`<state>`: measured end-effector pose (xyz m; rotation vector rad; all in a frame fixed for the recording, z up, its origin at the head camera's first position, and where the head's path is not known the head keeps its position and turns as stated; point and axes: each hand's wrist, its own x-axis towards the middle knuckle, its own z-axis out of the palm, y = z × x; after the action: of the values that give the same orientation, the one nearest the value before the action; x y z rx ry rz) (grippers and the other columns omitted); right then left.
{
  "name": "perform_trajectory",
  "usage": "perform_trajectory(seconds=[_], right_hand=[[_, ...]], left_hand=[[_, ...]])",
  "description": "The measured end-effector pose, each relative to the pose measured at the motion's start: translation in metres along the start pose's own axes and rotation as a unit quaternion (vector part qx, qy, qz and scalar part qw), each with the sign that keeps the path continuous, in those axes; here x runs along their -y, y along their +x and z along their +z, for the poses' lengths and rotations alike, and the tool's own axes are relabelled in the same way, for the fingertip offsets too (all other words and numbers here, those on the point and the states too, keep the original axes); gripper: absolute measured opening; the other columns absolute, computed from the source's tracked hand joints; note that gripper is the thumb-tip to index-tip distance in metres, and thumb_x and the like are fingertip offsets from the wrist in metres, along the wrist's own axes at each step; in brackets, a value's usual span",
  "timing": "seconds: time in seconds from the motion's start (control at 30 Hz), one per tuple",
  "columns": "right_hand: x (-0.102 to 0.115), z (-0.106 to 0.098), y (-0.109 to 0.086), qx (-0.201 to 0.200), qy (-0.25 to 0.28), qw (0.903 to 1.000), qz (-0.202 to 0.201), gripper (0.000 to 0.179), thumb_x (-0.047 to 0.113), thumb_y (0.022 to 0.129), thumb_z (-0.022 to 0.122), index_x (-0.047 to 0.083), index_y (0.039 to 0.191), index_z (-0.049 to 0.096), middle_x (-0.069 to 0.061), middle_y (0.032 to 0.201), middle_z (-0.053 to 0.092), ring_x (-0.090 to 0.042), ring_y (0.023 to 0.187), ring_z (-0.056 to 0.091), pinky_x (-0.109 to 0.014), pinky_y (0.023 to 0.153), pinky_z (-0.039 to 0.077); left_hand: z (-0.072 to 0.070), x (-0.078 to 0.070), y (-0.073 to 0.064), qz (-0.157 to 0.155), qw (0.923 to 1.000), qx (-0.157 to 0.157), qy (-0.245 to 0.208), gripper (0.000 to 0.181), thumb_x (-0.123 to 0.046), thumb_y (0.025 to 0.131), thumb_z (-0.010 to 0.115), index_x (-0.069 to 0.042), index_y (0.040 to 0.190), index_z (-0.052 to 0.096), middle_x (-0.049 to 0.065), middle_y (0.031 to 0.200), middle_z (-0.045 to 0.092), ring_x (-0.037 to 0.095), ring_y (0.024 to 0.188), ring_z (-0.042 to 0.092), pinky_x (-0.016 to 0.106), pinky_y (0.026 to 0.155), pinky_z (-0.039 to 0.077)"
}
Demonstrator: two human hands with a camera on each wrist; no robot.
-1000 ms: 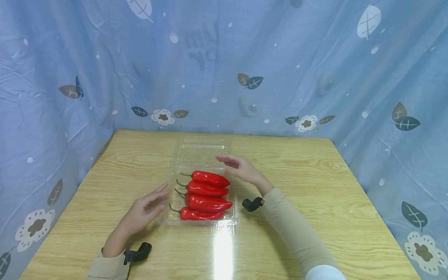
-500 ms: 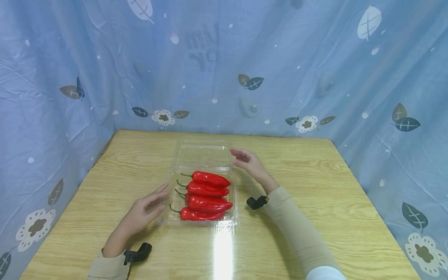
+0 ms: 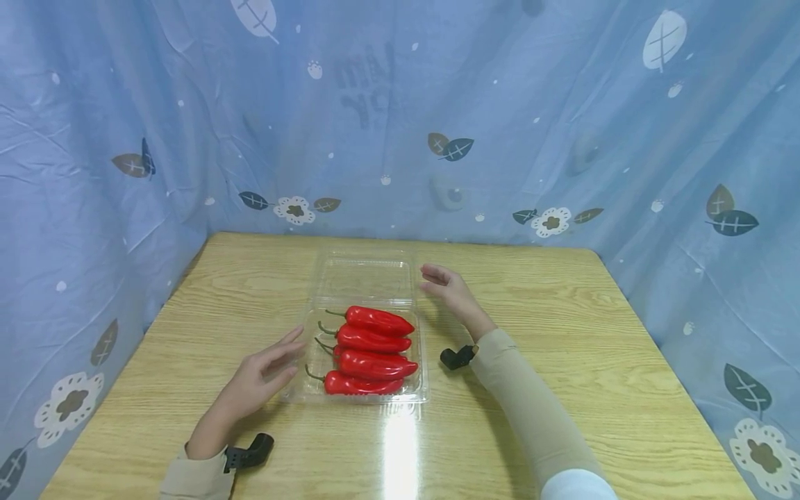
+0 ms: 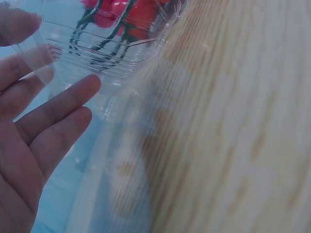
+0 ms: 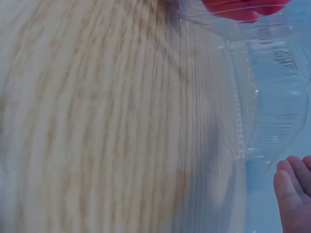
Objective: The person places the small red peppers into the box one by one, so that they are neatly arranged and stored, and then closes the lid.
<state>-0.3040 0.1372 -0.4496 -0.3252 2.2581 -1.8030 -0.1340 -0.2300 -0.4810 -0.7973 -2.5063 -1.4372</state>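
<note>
Several red peppers (image 3: 375,340) with green stems lie side by side in the base of a clear plastic clamshell box (image 3: 423,378). Its lid (image 3: 365,279) is folded back, away from the person. At the box's left side is my left hand (image 3: 257,378), fingers extended and holding nothing; the left wrist view shows the fingertips (image 4: 90,87) close to the box wall (image 4: 97,53), and contact is hard to tell. To the right of the lid hovers my right hand (image 3: 454,295), also holding nothing. In the right wrist view, its fingertips (image 5: 284,170) sit just off the lid's corner.
The box stands on a wood-grain table (image 3: 531,312). A blue patterned curtain (image 3: 387,125) surrounds the table's back and sides. Each wrist carries a black camera, one left (image 3: 250,453) and one right (image 3: 456,357). Light glares on the tabletop in front of the box.
My right hand has drawn off to the right, from above the box's back edge to beside the lid. The left hand and the peppers have stayed put.
</note>
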Motion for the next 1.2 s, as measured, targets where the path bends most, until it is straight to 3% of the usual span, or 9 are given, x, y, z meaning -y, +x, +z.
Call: perform_trajectory(seconds=[0.6, 0.83, 1.2], right_hand=[[-0.006, 0.006, 0.012, 0.014, -0.06, 0.9968, 0.052, 0.055, 0.017, 0.096, 0.054, -0.003, 0.143, 0.034, -0.02, 0.146, 0.041, -0.034, 0.133, 0.04, -0.045, 0.112, 0.036], [-0.01, 0.008, 0.015, 0.032, 0.0, 0.9964, 0.078, 0.054, 0.014, 0.096, 0.053, -0.004, 0.143, 0.034, -0.021, 0.145, 0.041, -0.034, 0.133, 0.04, -0.042, 0.112, 0.037], [-0.011, 0.008, 0.014, 0.045, 0.059, 0.9955, 0.058, 0.054, 0.009, 0.096, 0.051, -0.003, 0.145, 0.031, -0.019, 0.149, 0.036, -0.032, 0.136, 0.036, -0.041, 0.113, 0.035]], left_hand=[[0.0, -0.002, 0.0, 0.002, 1.0, -0.001, 0.001, 0.036, -0.002, 0.092, 0.059, 0.005, 0.127, 0.055, 0.021, 0.148, 0.037, 0.002, 0.126, 0.046, 0.013, 0.1, 0.043], [0.001, 0.0, 0.0, 0.004, 1.0, -0.002, -0.005, 0.036, 0.0, 0.091, 0.059, 0.007, 0.126, 0.055, 0.022, 0.148, 0.036, 0.001, 0.126, 0.046, 0.014, 0.099, 0.043], [0.001, 0.0, 0.001, 0.001, 1.0, -0.008, -0.006, 0.036, 0.0, 0.09, 0.06, 0.007, 0.125, 0.056, 0.022, 0.147, 0.038, 0.002, 0.121, 0.05, 0.014, 0.099, 0.044]])
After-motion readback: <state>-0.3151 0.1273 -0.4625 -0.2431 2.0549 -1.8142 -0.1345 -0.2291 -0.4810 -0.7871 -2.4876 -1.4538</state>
